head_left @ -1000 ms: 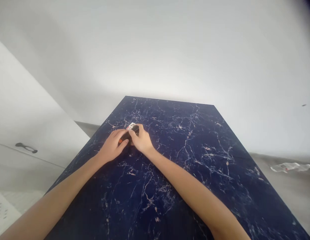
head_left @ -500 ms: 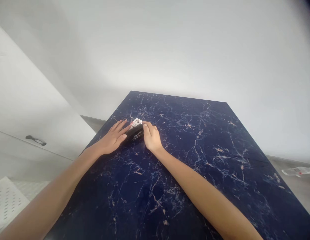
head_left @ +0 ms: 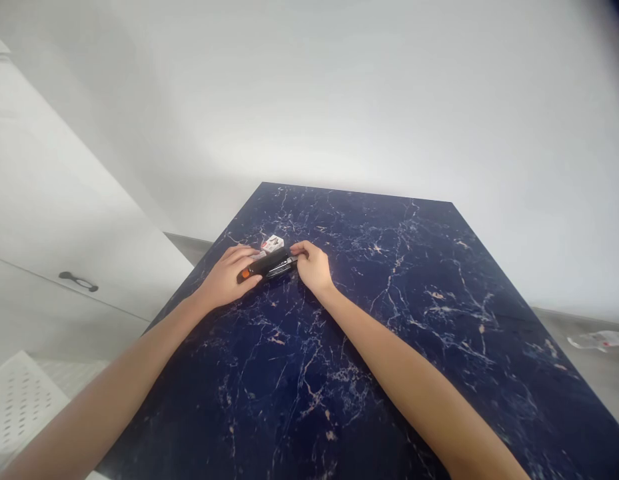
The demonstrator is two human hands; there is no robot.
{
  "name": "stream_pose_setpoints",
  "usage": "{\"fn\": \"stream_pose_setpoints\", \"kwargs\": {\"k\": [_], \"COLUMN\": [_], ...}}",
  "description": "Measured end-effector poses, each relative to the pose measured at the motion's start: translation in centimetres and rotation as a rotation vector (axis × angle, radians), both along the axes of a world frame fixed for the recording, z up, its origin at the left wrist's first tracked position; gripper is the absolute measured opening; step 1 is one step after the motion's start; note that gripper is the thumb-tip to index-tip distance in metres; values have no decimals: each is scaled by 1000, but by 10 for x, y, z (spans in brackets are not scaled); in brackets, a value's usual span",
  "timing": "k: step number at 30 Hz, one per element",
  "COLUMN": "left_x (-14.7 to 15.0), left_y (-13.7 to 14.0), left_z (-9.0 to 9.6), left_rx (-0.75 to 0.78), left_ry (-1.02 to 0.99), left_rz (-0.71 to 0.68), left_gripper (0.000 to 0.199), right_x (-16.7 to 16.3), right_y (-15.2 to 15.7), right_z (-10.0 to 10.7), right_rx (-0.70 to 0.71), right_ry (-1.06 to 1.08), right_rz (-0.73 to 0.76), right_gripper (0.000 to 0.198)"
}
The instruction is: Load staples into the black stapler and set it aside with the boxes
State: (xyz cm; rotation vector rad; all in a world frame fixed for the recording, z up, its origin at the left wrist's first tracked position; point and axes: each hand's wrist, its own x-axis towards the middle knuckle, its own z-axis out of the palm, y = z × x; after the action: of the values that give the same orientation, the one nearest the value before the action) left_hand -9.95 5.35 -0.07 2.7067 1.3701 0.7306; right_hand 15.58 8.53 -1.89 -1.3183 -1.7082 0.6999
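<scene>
A black stapler (head_left: 272, 264) with an orange spot near its left end lies slanted on the dark blue marbled tabletop (head_left: 379, 320). My left hand (head_left: 231, 276) grips its left end, thumb on the near side and fingers on the far side. At the opposite end, my right hand (head_left: 314, 268) is closed, thumb and forefinger pinching the tip. The right hand's other fingers are curled in and partly hidden. Just behind the stapler lies a small white box (head_left: 274, 243) with dark and red print, near my left fingertips.
A white cabinet (head_left: 79, 200) with a dark handle (head_left: 78, 281) stands to the left. Below it is a white perforated panel (head_left: 22, 400). Beyond the table rises a pale wall (head_left: 359, 100). A clear plastic item (head_left: 599, 341) lies low at the far right.
My left hand, earlier lying over the stapler with fingers spread, now wraps its left end, and the orange spot shows. My right hand has shifted slightly right into a pinch at the tip.
</scene>
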Motion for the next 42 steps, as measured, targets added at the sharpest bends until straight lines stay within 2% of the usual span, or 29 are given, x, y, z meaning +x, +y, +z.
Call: {"fn": "stream_pose_setpoints", "kwargs": {"k": [2, 7, 9, 12, 14, 17, 19, 23, 26, 29, 31, 36, 39, 42], "left_x": [1, 0, 0, 0, 0, 1, 2, 3, 2, 2, 3, 9, 11, 7], "left_y": [0, 1, 1, 0, 0, 0, 0, 1, 1, 2, 3, 6, 6, 6], "left_z": [1, 1, 2, 1, 1, 2, 2, 3, 3, 2, 1, -1, 0, -1], "left_rx": [21, 45, 34, 24, 20, 12, 2, -26, -44, -61, -75, -79, -67, -105], "left_ry": [-25, -80, -78, -75, -75, -69, -56, -20, -4, 13, 34, 70, 79, -17], "left_rz": [-5, 34, 42, 44, 39, 38, 47, 69, 72, 92, 124, 263, 302, 251], "left_gripper": [37, 35, 35, 35, 34, 34, 35, 35, 36, 38, 41, 49, 49, 48], "right_x": [6, 15, 17, 23, 27, 31, 33, 38, 41, 48, 54, 62, 47, 22], "right_y": [4, -1, -6, -10, -9, -4, 1, 15, 24, 34, 41, 44, 32, 14], "right_z": [2, 9, 13, 19, 20, 17, 14, 7, 5, 2, 2, 6, 10, 11], "right_rx": [30, 130, 211, 316, 336, 311, 245, 93, 31, -63, -111, -133, -127, -114], "right_ry": [-67, -222, -384, -650, -699, -618, -500, -254, -123, 124, 224, 130, -74, -307], "right_rz": [34, 256, 275, 302, 323, 289, 199, -22, -99, -199, -246, -219, -164, -97], "right_gripper": [41, 25, 19, 21, 19, 15, 14, 25, 24, 19, 24, 39, 30, 28]}}
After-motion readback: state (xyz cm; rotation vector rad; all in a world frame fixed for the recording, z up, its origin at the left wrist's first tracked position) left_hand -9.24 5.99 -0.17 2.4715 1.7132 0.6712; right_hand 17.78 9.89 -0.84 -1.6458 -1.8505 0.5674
